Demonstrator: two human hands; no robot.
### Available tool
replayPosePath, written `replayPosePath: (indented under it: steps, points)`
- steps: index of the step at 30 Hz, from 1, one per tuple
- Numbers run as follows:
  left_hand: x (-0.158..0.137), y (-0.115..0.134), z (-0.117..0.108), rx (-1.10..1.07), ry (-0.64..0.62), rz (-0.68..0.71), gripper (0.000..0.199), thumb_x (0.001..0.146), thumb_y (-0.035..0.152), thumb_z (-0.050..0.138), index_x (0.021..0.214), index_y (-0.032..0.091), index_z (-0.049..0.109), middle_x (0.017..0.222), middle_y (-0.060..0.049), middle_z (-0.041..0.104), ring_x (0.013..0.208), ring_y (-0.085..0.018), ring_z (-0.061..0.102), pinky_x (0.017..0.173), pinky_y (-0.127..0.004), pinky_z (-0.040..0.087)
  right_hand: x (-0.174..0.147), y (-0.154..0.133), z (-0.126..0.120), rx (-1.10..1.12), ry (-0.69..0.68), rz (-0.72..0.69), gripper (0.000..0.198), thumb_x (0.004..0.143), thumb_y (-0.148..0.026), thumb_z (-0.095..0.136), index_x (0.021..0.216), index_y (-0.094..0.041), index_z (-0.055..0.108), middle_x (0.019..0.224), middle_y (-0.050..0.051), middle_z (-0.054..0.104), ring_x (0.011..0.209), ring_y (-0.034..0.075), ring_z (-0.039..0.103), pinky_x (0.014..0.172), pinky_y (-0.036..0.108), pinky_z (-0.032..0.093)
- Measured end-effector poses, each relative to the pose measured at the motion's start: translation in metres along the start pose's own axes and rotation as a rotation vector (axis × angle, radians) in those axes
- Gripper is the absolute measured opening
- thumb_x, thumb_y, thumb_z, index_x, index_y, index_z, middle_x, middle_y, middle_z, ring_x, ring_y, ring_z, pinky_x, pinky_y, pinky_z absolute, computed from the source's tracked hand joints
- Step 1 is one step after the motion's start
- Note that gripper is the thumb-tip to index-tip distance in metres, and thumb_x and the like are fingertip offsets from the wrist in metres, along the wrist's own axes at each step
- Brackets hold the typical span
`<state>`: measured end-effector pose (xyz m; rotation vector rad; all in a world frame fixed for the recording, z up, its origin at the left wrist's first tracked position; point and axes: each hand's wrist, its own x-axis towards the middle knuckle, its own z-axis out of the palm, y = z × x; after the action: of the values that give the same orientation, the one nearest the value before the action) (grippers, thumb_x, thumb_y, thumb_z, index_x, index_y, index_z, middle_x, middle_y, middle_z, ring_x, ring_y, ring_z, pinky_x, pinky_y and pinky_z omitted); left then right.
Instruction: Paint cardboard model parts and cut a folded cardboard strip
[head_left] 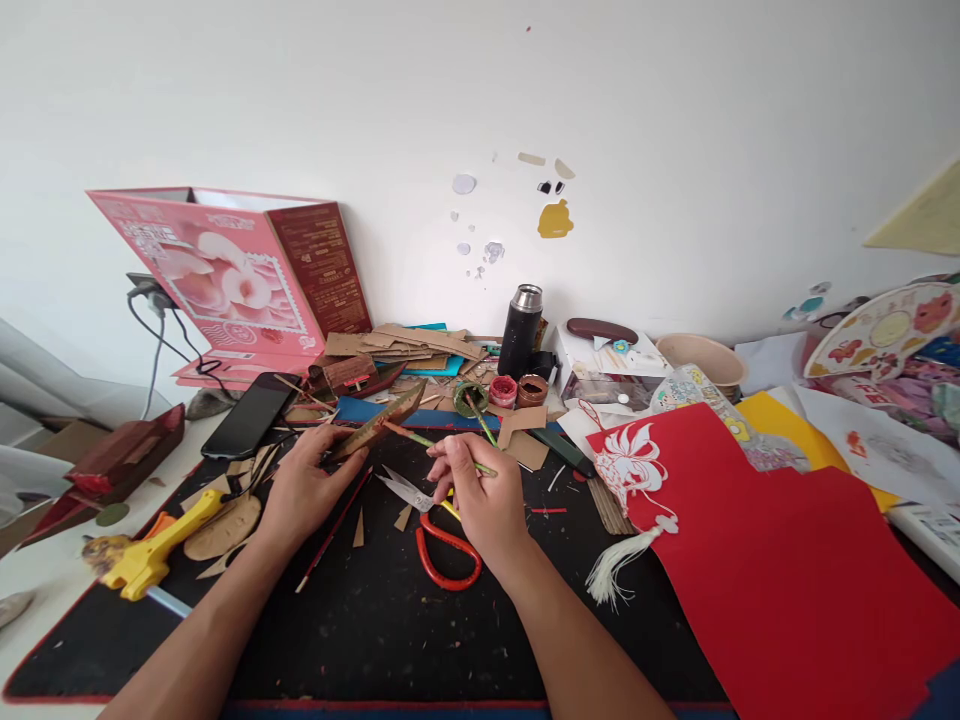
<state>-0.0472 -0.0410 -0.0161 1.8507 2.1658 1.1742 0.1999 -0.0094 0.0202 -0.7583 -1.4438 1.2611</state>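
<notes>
My left hand (316, 480) is closed around a narrow, pointed piece (390, 415), brown and olive green, that looks like painted cardboard. In my right hand (480, 495) is a thin paintbrush (420, 439), pinched between thumb and fingers. Its tip touches the piece, or lies right beside it. Below my right hand, red-handled scissors (448, 578) lie on the black mat with their blades apart, one handle partly hidden. A second slim brush (334, 530) rests near my left forearm. Beyond the hands stands a green paint jar (471, 398) with a brush in it.
Red (503, 391) and brown paint jars (532, 390) stand by a black flask (520, 335). At left are a yellow glue gun (161, 545), a phone (251, 415) and a reddish-brown model (124, 460). Red paper (772, 540) covers the right side. Cardboard scraps (405, 342) lie behind.
</notes>
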Motion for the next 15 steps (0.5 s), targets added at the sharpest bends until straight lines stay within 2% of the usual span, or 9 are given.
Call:
replayPosePath:
  steps: [6,12,15]
  points:
    - [0.001,0.0026,-0.0013,0.006,-0.007,0.002,0.031,0.085,0.053,0.063,0.098,0.027,0.071,0.101,-0.006,0.078,0.096,-0.029,0.073,0.091,-0.039,0.058,0.0056,0.0023,-0.0054,0.021,0.113,0.015,0.049,0.107,-0.06,0.053,0.093,-0.018,0.074,0.074,0.004,0.071,0.05,0.012,0.067,0.041,0.02,0.044]
    - [0.0003,0.0007,-0.0006,-0.001,-0.015,-0.015,0.033,0.086,0.054,0.063,0.101,0.026,0.072,0.102,-0.006,0.077,0.096,-0.028,0.071,0.091,-0.039,0.056,-0.0003,-0.0008,0.0009,0.016,-0.014,-0.001,0.047,0.108,-0.057,0.053,0.09,-0.019,0.074,0.073,0.003,0.07,0.049,0.011,0.066,0.045,0.021,0.047]
    - [0.0002,0.0004,-0.0003,-0.008,-0.018,-0.021,0.033,0.086,0.054,0.063,0.101,0.026,0.072,0.102,-0.006,0.076,0.096,-0.028,0.071,0.09,-0.039,0.056,-0.0008,-0.0015,0.0012,-0.001,-0.026,-0.026,0.047,0.108,-0.056,0.053,0.089,-0.019,0.074,0.074,0.003,0.071,0.049,0.011,0.066,0.048,0.022,0.05]
